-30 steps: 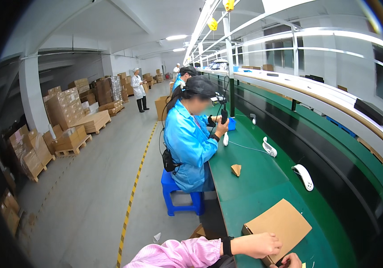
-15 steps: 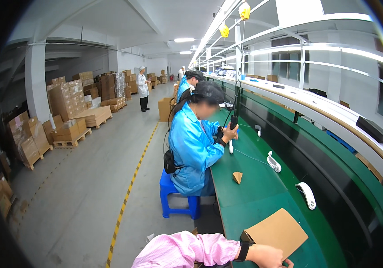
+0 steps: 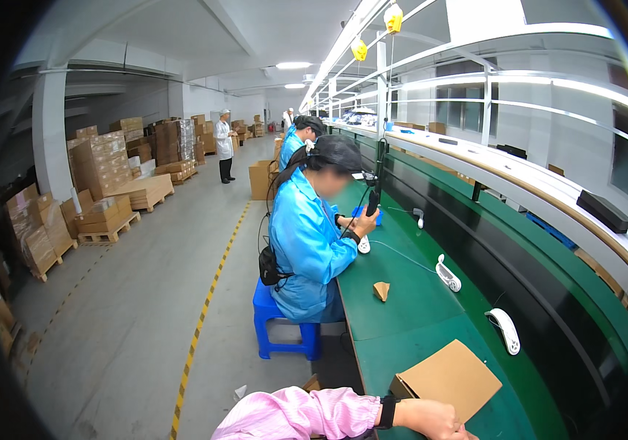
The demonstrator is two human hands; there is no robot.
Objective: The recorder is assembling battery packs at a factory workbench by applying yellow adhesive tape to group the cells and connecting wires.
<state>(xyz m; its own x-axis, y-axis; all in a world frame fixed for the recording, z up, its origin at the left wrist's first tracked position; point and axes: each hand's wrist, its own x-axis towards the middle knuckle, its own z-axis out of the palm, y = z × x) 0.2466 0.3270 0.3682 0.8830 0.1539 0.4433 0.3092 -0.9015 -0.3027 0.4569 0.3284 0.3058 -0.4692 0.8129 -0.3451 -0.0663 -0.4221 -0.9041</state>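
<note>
My left hand [image 3: 435, 419], in a pink sleeve with a black wrist band, is low in the picture over the green bench mat [image 3: 409, 323]. Its fingers curl inward, and the lower edge cuts part of them off. What they hold, if anything, is hidden. Just beyond the hand is a brown cardboard box [image 3: 452, 374], its near side partly covered by my wrist. A curved white device [image 3: 504, 330] rests farther right on the bench, and a small folded piece of brown cardboard [image 3: 381, 291] lies farther ahead. My right hand is out of the picture.
A co-worker in a blue coat [image 3: 307, 235] sits on a blue stool [image 3: 270, 315], holding a black object [image 3: 372, 204]. Another white device [image 3: 447, 273] with a cable lies on the bench. A raised shelf [image 3: 548, 194] runs along the right; stacked cartons [image 3: 101, 165] stand left.
My left hand has shifted slightly left, its fingers more curled in. The view has turned a little. The co-worker's hands have lowered slightly with the black object.
</note>
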